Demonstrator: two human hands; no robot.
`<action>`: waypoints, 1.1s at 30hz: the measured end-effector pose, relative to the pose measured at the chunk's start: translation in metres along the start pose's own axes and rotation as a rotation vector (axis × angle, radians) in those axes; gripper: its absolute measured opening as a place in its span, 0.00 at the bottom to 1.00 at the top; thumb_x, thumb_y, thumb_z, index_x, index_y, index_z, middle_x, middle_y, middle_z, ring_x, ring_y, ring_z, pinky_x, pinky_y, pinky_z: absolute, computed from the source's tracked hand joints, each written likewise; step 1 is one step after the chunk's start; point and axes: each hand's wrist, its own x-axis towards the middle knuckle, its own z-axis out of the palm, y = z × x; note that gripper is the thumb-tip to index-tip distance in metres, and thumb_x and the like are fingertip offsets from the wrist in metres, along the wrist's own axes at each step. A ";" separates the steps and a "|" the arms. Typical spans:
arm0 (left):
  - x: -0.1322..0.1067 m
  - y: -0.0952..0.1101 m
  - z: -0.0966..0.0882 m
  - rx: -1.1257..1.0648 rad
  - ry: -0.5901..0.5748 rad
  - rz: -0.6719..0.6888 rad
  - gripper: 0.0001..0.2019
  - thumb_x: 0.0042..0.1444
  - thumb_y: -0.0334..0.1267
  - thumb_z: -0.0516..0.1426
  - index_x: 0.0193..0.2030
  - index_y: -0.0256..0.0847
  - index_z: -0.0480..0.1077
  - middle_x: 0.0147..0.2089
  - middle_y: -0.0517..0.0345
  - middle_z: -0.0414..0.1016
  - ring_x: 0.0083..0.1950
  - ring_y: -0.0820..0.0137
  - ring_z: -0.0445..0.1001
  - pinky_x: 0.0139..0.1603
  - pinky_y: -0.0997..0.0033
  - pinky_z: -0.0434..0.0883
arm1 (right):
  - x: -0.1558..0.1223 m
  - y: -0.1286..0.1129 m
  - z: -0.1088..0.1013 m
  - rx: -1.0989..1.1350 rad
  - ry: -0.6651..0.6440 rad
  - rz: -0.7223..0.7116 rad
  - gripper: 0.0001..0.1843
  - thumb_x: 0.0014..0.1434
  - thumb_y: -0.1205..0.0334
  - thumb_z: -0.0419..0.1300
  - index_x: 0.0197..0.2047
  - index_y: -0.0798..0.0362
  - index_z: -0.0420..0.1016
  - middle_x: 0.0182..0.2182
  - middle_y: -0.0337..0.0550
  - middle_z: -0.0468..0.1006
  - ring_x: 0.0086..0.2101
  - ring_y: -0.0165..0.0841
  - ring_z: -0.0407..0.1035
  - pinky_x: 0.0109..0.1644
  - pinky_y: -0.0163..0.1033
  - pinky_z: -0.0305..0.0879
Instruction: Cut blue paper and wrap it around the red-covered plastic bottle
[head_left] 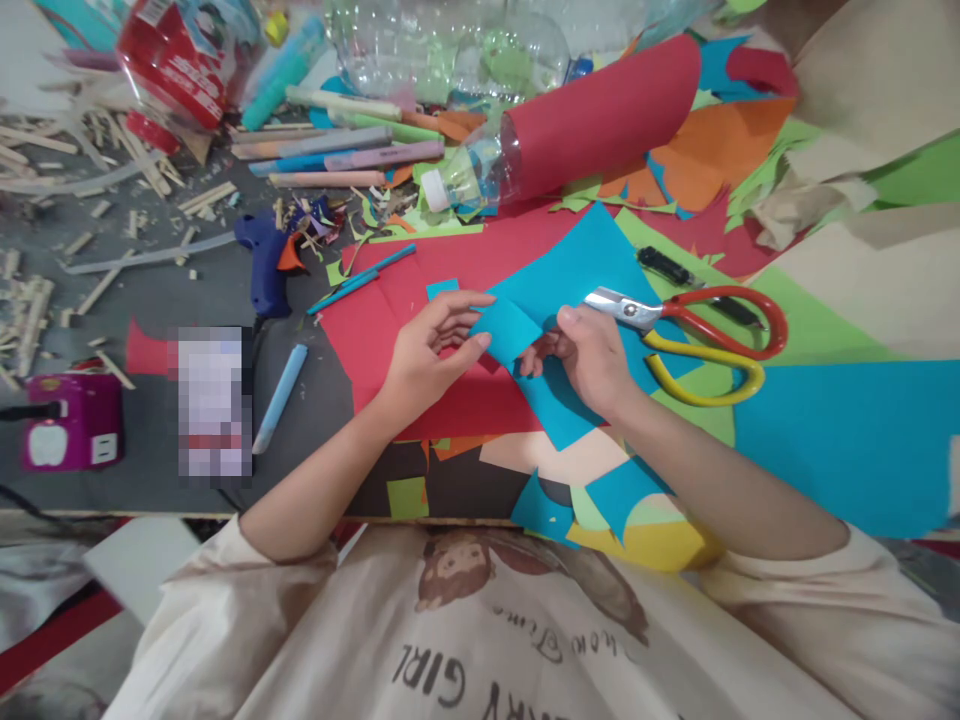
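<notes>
A small blue paper piece [507, 328] is held up in front of me over larger sheets. My left hand [439, 345] pinches its left edge between thumb and fingers. At its right side my right hand [589, 355] has thumb and index finger pressed together, with the other fingers curled under; whether it grips the paper's corner is hard to see. Beneath lie a large blue sheet [577, 265] and red paper [397, 350]. Just right of my right hand rest scissors [705, 330] with one red and one yellow handle.
A bottle wrapped in red paper [600, 120] lies at the back. To the left are a blue glue gun [266, 260], several markers [352, 150], wood sticks [30, 320], and a purple power socket [73, 420]. A black utility knife [675, 270] lies behind the scissors. Paper scraps [622, 495] line the front edge.
</notes>
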 end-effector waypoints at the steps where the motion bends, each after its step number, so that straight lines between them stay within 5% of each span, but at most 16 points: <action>1: 0.000 -0.001 0.000 0.022 0.002 0.018 0.13 0.56 0.41 0.59 0.47 0.41 0.70 0.41 0.57 0.77 0.41 0.75 0.76 0.37 0.80 0.72 | 0.000 -0.001 0.000 -0.021 -0.003 0.000 0.29 0.54 0.35 0.55 0.18 0.51 0.71 0.15 0.39 0.74 0.18 0.28 0.68 0.23 0.36 0.65; 8: -0.002 -0.001 0.000 0.044 -0.032 0.085 0.14 0.58 0.44 0.57 0.47 0.42 0.72 0.47 0.53 0.77 0.42 0.73 0.76 0.37 0.77 0.72 | -0.004 -0.012 0.006 -0.137 0.049 0.045 0.25 0.45 0.36 0.64 0.21 0.52 0.70 0.16 0.37 0.72 0.18 0.28 0.66 0.22 0.37 0.63; 14: -0.003 0.002 0.004 -0.107 -0.054 -0.083 0.24 0.53 0.51 0.61 0.54 0.44 0.63 0.33 0.62 0.72 0.27 0.78 0.72 0.27 0.80 0.70 | -0.007 -0.008 0.010 -0.164 0.077 0.111 0.27 0.48 0.34 0.61 0.20 0.51 0.71 0.17 0.39 0.74 0.22 0.30 0.68 0.31 0.40 0.68; 26: 0.000 0.007 0.004 -0.160 -0.008 -0.152 0.14 0.52 0.39 0.60 0.46 0.41 0.68 0.29 0.64 0.70 0.25 0.77 0.73 0.28 0.78 0.73 | -0.009 -0.001 0.005 -0.175 0.061 0.190 0.30 0.57 0.34 0.51 0.19 0.48 0.72 0.19 0.39 0.76 0.24 0.31 0.69 0.36 0.41 0.67; 33: -0.001 0.008 0.005 -0.138 0.004 -0.148 0.14 0.52 0.38 0.60 0.46 0.41 0.69 0.27 0.65 0.65 0.25 0.79 0.69 0.26 0.80 0.70 | -0.008 -0.008 0.008 -0.190 0.027 0.160 0.31 0.52 0.30 0.54 0.18 0.50 0.71 0.19 0.40 0.75 0.24 0.31 0.68 0.35 0.40 0.66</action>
